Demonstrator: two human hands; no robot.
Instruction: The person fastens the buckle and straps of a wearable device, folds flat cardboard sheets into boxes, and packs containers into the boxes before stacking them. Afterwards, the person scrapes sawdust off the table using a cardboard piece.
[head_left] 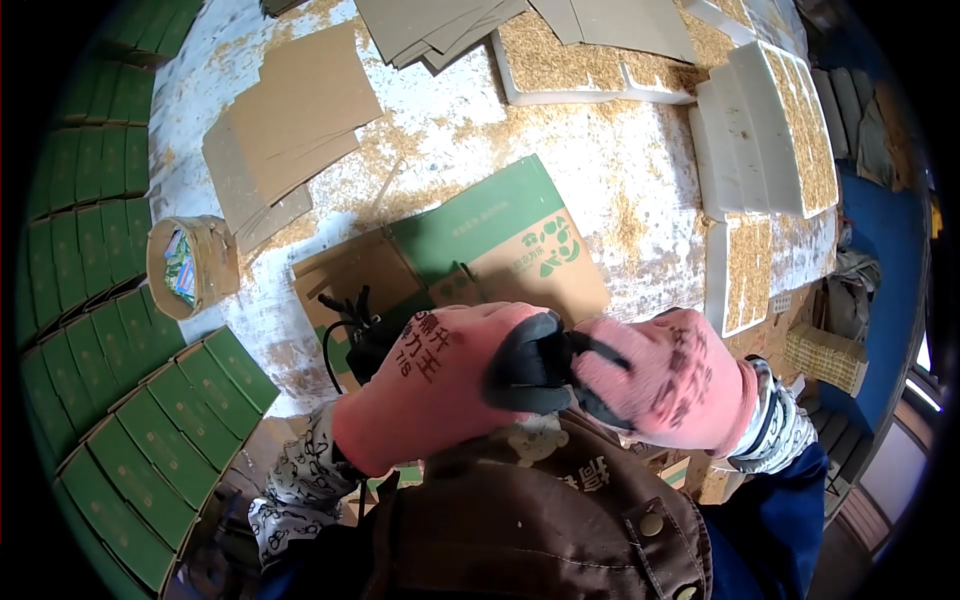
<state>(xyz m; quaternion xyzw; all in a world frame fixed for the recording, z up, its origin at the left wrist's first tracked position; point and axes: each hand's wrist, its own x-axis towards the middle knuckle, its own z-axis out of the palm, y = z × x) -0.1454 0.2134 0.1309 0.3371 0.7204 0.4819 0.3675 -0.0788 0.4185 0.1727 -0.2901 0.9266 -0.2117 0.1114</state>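
Both hands wear pink gloves with black palms and meet in front of the chest, above a brown apron [530, 510]. My left hand [450, 375] has its fingers curled around something dark that I cannot make out. My right hand [660, 375] is pinched against it, also on something dark and too hidden to name. Black cords [350, 312] stick out beside the left glove. Beneath and beyond the hands lies a flat green and brown cardboard box [500, 240] with a green print.
Green boxes [160, 430] are stacked along the left. A round tub [195, 265] holds colourful packets. Brown cardboard sheets [305, 110] lie on the table [430, 120], which is strewn with shavings. White foam trays [760, 130] with brownish filling stand at the right.
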